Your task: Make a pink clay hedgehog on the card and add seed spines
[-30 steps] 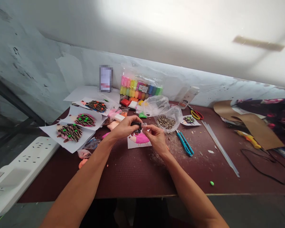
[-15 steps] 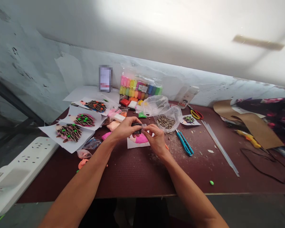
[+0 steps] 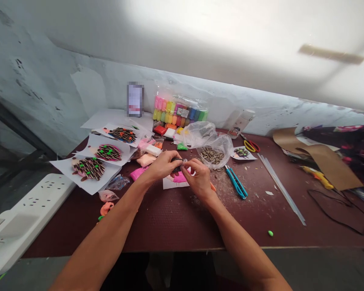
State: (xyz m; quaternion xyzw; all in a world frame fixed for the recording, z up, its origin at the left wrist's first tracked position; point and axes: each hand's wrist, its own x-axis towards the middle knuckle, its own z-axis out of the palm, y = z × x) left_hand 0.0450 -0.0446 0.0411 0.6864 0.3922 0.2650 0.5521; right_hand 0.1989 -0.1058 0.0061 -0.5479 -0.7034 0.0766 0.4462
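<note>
My left hand is closed on a small dark lump, apparently black clay in clear plastic film. The fingertips of my right hand pinch the film at the lump's right side. Below both hands lies a white card bearing a flattened pink clay shape, partly covered by my fingers. An open plastic bag of striped seeds sits just beyond my right hand. Left of my left hand are a pink clay piece and a peach clay lump.
Cards with seed-spined clay hedgehogs lie at the left, beside a white power strip. A teal utility knife, scissors, glue sticks and a yellow glue gun lie rightward. Packaged coloured clay leans against the wall.
Both hands stay over the card while their fingers shift slightly around the dark lump and film. The dark lump shows less between them now. Other things keep their places.
</note>
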